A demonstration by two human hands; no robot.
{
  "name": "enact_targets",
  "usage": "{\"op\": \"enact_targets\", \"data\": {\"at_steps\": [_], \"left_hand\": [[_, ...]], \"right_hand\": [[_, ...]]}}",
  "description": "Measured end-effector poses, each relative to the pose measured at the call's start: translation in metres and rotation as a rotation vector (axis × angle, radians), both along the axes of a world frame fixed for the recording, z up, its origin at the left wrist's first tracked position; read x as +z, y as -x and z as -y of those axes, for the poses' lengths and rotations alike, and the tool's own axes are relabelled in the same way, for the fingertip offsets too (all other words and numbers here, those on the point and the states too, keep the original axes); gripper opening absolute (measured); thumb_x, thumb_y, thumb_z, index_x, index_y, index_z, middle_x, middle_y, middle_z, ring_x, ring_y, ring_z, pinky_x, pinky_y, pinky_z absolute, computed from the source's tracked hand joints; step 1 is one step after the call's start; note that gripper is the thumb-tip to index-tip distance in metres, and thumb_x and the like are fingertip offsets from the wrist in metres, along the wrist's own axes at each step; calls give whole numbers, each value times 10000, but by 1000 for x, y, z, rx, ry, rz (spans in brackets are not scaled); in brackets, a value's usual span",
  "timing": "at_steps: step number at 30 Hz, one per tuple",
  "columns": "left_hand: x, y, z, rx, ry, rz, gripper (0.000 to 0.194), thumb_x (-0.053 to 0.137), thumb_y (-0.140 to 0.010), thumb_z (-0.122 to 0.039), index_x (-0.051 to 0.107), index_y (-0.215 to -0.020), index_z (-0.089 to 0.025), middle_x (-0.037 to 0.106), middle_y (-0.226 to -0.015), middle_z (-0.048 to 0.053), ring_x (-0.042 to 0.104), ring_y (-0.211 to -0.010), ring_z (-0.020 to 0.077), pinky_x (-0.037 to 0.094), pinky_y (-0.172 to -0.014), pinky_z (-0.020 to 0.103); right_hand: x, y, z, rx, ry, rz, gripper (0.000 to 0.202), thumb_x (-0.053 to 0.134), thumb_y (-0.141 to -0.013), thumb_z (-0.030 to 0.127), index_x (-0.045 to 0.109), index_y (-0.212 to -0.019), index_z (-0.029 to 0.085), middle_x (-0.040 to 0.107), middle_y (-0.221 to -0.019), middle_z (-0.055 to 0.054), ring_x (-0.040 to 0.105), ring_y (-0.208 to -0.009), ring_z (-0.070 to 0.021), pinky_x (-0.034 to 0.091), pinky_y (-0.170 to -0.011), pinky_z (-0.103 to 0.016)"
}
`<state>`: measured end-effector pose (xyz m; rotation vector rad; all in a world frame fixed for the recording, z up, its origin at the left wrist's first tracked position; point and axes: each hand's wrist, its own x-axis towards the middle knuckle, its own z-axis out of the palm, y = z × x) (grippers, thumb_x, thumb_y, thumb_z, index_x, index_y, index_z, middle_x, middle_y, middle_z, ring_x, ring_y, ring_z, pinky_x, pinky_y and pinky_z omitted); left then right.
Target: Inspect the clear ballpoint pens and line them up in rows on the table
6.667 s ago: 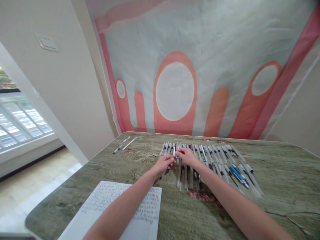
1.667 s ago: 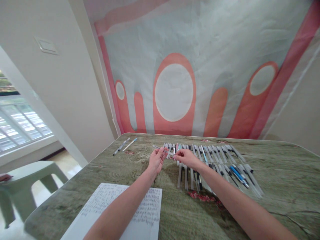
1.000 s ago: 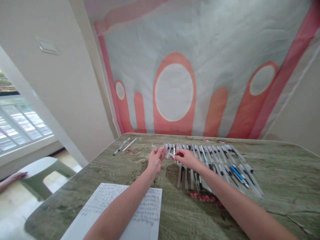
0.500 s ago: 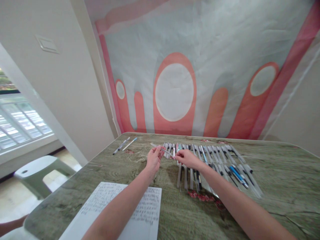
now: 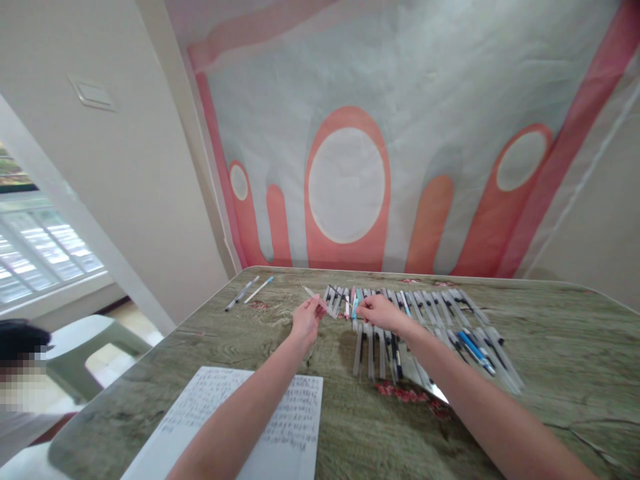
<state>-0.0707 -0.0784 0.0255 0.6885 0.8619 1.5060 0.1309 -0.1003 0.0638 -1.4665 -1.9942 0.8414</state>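
My left hand [image 5: 309, 319] pinches a thin clear pen [image 5: 310, 292] over the middle of the table. To its right, my right hand [image 5: 379, 312] is closed over the near side of the back row of pens; something thin and dark lies between the hands, but what my fingers hold is too small to make out. The back row of clear pens [image 5: 425, 303] runs to the right. A second, nearer row [image 5: 371, 353] lies below my right hand, partly hidden by my forearm. Blue pens [image 5: 475, 350] lie at its right part.
Two pens [image 5: 243, 293] and a white pen with a blue end [image 5: 259, 291] lie at the back left of the wood-patterned table [image 5: 210, 333]. A written sheet [image 5: 295, 427] is under my left forearm. At far left are a stool [image 5: 95, 353] and a person's head [image 5: 23, 340].
My right hand has moved slightly right, away from the pen in my left hand. A person's head has come into view at the lower left.
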Motion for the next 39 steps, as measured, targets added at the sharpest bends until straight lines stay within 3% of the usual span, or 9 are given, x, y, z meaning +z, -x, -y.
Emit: {"op": "enact_targets", "data": {"at_steps": [5,9,15,20,25,32,39], "left_hand": [[4,-18,14,-116,77,-73,164,643,-626,-233,561,-704,-115,604,-670,37,558,-594,87,455,-597,212],[12,-17,19,-177,123,-207,159,634,-612,-244,549,-649,-115,592,-614,32,545,-542,85,442,-540,199],[9,-17,29,-383,90,-803,123,619,-558,-224,561,-546,-117,526,-472,3,476,-425,87,405,-459,215],[8,-24,36,-436,-11,-1116,97,556,-538,-155,595,-618,-117,502,-431,-15,462,-394,98,372,-425,211],[14,-29,41,-421,-20,-1255,302,525,-514,-119,577,-812,-113,537,-470,-21,469,-386,104,359,-413,207],[6,-27,43,-312,-242,-1422,301,552,-518,-142,588,-816,-131,574,-544,6,511,-486,124,355,-488,215],[5,-26,47,-201,-290,-1424,267,602,-567,-276,598,-810,-165,590,-592,29,535,-561,153,364,-587,250]], "right_hand": [[-11,20,12,109,51,0,228,469,-702,300,561,-582,129,529,-473,13,443,-422,-70,287,-405,-171],[-7,16,16,251,121,-19,241,453,-729,311,571,-620,131,559,-515,5,454,-417,-72,303,-408,-172],[-8,7,7,56,-130,157,199,530,-697,319,612,-750,146,605,-625,-21,502,-557,-105,321,-501,-190],[-12,10,8,161,-151,267,215,434,-736,194,647,-750,164,648,-742,-51,558,-684,-140,349,-595,-210],[-11,12,11,187,-178,335,214,458,-703,168,654,-789,175,655,-782,-58,571,-722,-156,353,-620,-219],[-17,13,10,201,-137,345,185,541,-636,160,634,-795,163,632,-726,-43,549,-651,-135,338,-555,-199],[-13,11,10,148,-174,304,160,522,-670,172,626,-791,162,629,-738,-41,545,-667,-131,345,-579,-203]]}}
